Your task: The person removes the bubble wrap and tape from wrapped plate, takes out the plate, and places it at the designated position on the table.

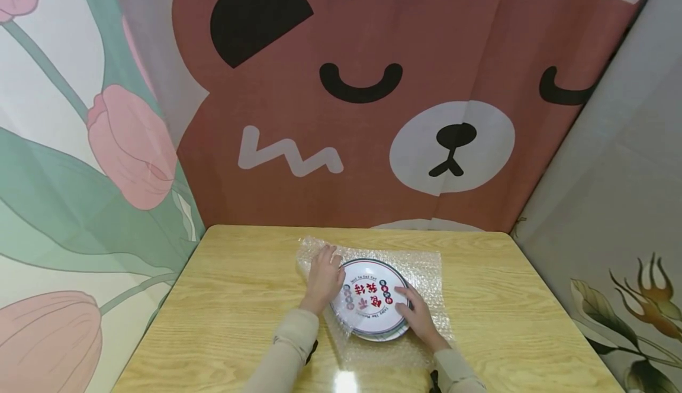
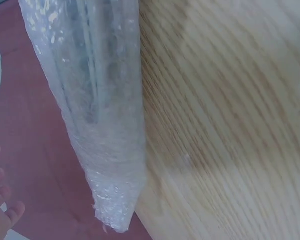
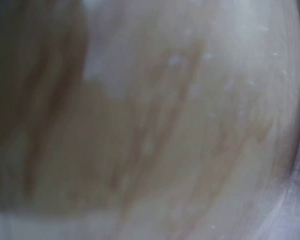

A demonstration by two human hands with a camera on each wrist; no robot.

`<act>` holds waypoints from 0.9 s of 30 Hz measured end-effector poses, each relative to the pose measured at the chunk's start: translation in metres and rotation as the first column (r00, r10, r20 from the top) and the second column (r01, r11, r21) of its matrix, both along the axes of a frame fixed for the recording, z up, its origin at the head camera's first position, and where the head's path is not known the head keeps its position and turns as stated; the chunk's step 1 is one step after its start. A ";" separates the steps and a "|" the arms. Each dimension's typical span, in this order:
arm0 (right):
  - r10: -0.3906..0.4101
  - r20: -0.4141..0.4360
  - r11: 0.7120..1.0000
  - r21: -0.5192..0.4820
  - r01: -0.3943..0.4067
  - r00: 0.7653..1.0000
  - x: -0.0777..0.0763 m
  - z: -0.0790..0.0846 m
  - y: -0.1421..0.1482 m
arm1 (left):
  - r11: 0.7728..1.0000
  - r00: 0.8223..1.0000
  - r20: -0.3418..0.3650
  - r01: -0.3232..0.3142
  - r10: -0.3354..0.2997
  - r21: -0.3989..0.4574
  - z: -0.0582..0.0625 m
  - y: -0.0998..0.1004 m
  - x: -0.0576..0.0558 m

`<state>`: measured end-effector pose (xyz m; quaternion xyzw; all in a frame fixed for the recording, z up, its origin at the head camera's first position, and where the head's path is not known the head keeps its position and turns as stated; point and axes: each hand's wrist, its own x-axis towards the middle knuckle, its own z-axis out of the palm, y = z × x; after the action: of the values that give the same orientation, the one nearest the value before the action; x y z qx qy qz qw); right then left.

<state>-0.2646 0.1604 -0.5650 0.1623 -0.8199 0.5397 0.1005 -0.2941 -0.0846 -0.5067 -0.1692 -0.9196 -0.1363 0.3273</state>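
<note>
A stack of round white plates point(image 1: 371, 298), with red characters and a dark rim line on the top one, lies on a sheet of bubble wrap point(image 1: 426, 269). Some clear wrap covers the plates' lower left edge. My left hand point(image 1: 324, 277) rests on the wrap by the plates' left rim, fingers reaching forward. From the right, my right hand point(image 1: 418, 316) lays spread fingers over the top plate's rim. In the left wrist view, the bubble wrap point(image 2: 110, 130) stands along the stack's side, with fingertips at the left edge. The right wrist view is blurred.
Beneath everything is a light wood-grain table point(image 1: 250, 298), its far edge against a hanging cloth point(image 1: 298, 203) printed with a brown bear. Printed cloths with flowers point(image 1: 133, 144) hang at the left and right sides.
</note>
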 end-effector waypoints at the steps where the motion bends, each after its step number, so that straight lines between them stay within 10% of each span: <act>1: -0.002 0.000 1.000 0.008 0.002 1.000 -0.002 -0.004 0.001 | 1.000 1.000 0.014 0.003 -0.003 -0.002 0.001 0.001 0.002; 7: -0.012 -0.023 0.999 0.031 0.012 1.000 -0.015 -0.027 0.009 | 0.999 0.997 0.073 0.039 -0.037 -0.034 0.005 0.008 0.013; 27: -0.017 0.010 1.000 0.026 0.017 1.000 -0.016 -0.029 0.010 | 0.975 0.988 0.006 0.151 -0.152 -0.161 -0.012 0.027 0.028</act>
<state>-0.2809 0.1699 -0.5939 0.1538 -0.8286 0.5291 0.0990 -0.2663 -0.0577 -0.5186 -0.2650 -0.9110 -0.0854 0.3041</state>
